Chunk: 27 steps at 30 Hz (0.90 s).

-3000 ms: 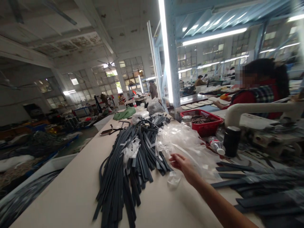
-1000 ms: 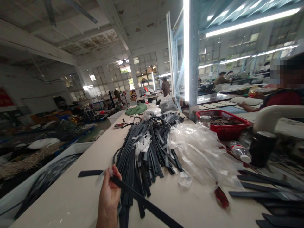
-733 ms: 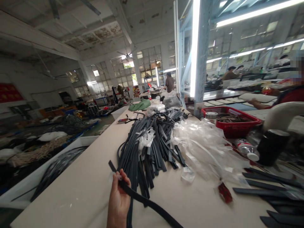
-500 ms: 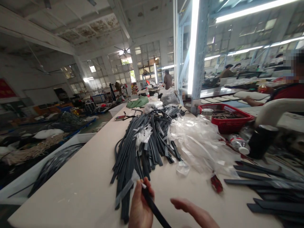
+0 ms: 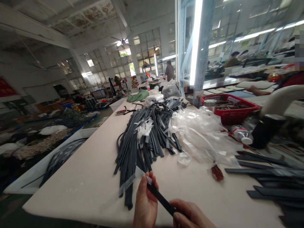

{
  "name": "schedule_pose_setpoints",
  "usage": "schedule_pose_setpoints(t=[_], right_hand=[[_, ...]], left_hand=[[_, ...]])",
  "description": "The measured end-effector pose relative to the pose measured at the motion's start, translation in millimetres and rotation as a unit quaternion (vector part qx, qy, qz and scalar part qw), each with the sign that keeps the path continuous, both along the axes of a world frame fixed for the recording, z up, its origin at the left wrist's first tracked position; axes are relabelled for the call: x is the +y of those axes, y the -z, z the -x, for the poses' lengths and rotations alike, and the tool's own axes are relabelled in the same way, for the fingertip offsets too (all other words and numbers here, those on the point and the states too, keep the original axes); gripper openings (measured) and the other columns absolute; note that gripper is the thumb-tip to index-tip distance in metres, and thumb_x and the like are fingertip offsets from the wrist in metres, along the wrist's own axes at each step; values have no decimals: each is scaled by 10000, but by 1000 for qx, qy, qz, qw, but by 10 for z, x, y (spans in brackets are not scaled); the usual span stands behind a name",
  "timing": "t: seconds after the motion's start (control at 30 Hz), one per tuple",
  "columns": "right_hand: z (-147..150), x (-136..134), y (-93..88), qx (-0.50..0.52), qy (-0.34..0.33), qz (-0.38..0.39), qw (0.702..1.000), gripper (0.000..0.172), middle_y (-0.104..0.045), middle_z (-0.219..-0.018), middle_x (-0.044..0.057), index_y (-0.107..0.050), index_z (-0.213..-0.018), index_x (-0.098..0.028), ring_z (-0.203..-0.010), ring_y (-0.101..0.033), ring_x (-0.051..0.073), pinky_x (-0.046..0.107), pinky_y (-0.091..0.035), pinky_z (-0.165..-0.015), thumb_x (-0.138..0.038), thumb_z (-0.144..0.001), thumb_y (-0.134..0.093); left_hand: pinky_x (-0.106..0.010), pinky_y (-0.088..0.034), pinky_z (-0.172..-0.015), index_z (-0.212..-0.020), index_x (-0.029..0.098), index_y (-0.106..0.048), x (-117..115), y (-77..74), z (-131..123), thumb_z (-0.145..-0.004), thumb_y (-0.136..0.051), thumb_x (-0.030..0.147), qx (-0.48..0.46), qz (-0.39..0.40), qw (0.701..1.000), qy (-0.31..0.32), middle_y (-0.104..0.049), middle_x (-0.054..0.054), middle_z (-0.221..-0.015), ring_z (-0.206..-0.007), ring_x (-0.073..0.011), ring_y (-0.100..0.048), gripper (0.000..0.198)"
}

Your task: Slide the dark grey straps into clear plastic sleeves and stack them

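Note:
My left hand is closed around one end of a flat black strip, near the table's front. A piece of clear plastic film sticks out from the same fingers, to the left. Farther along the strip, my right hand pinches it between thumb and fingers. Just beyond both hands lies a big heap of similar dark strips, with a crumpled bit of white plastic on top.
Clear plastic bags cover the table right of the heap. More dark strips lie at right, near a red basket, a bottle and a black cylinder. A white bin holding strips stands left. A co-worker's hand shows far right.
My right hand, held apart from the strip before, has come in and taken hold of it. My left hand keeps its grip on the strip and film. The view has shifted slightly.

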State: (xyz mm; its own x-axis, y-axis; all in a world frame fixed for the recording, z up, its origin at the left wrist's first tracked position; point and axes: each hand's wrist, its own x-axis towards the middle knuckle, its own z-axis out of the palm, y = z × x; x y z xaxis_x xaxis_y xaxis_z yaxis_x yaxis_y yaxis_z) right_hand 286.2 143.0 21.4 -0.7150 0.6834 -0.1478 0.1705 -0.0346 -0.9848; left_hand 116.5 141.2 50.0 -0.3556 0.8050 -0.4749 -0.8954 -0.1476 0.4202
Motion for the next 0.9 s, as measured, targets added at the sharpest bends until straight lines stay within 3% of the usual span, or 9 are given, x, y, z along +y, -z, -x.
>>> schedule_pose_setpoints(t=[0.1,0.17,0.33,0.63,0.77,0.9], right_hand=[[79,56,-164,-27,27,5,999,278,-611,-620,-10,-630,-908,-166,-470,-508,106,185,-369,-445,-384,-878,-461],[71,96,-210,-63,57,-33,996,299,-586,-568,-21,-611,-810,-176,-414,-467,95,185,-334,-409,-403,-902,-439],[-63,94,-183,-88,118,-190,971,366,-610,-594,-17,-587,-753,-206,-530,-547,118,209,-393,-540,-444,-961,-404],[-21,98,-94,-173,100,-229,953,296,-669,-651,-5,-608,-809,-229,-601,-619,150,228,-386,-577,-387,-950,-401],[68,156,-67,-177,80,-228,954,325,-688,-657,12,-615,-806,-239,-606,-635,170,244,-411,-579,-408,-949,-377],[204,248,11,-107,40,-185,976,348,-732,-745,30,-671,-807,-269,-671,-678,199,247,-487,-613,-494,-911,-427]], left_hand=[[-250,-615,-678,-902,139,-710,18,42,-124,-869,-622,145,-15,13,999,36,-773,-106,-947,-798,-169,-733,94],[-256,-617,-707,-898,149,-716,56,4,-68,-896,-582,158,-16,8,1000,26,-776,-106,-957,-834,-172,-735,134],[-248,-619,-666,-871,180,-731,117,-137,194,-939,-496,151,15,-4,1000,-16,-792,-71,-865,-756,-149,-740,247],[-245,-615,-662,-827,179,-741,110,-156,106,-935,-499,126,-18,34,999,11,-793,-60,-835,-764,-150,-740,270],[-245,-607,-659,-846,185,-744,34,-10,28,-902,-554,109,2,35,999,13,-795,-66,-856,-772,-163,-741,212],[-245,-583,-576,-768,184,-747,3,312,-123,-801,-706,155,-4,61,998,18,-789,-80,-757,-655,-190,-732,60]])
